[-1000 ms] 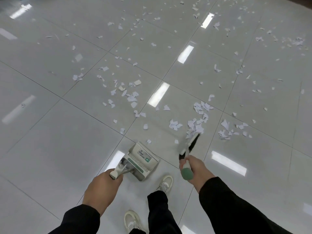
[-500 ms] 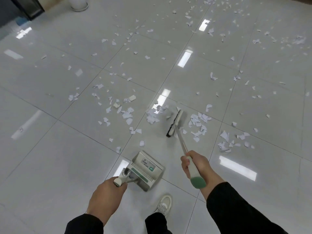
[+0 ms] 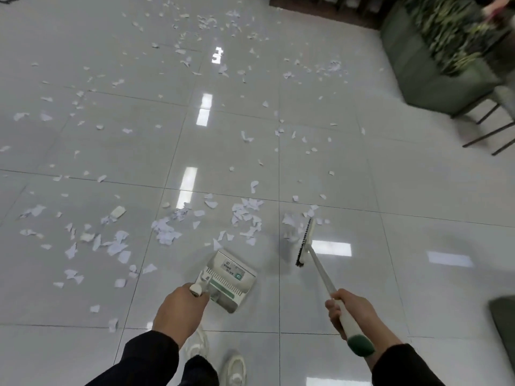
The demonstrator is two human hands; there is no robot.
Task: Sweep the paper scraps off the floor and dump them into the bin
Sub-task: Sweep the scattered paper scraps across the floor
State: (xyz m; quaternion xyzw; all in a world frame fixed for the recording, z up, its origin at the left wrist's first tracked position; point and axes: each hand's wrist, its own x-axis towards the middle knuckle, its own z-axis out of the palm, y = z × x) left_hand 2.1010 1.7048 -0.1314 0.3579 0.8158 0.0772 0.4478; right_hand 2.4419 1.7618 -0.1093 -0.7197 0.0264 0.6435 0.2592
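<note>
Right hand (image 3: 352, 316) curls round the broom (image 3: 320, 271) handle; left hand (image 3: 181, 310) grips the dustpan (image 3: 230, 277) handle. The broom's long axis runs from the hand up-left to its head, beside the paper scraps (image 3: 246, 218). A hard stroke could scatter them past the dustpan, which seems to hover low.

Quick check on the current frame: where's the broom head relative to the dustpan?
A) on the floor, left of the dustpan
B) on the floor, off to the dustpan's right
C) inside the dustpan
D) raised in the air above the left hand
B: the white long-handled broom with black bristles stands on the glossy grey tiled floor, right of and apart from the white-and-green plastic dustpan.
</note>
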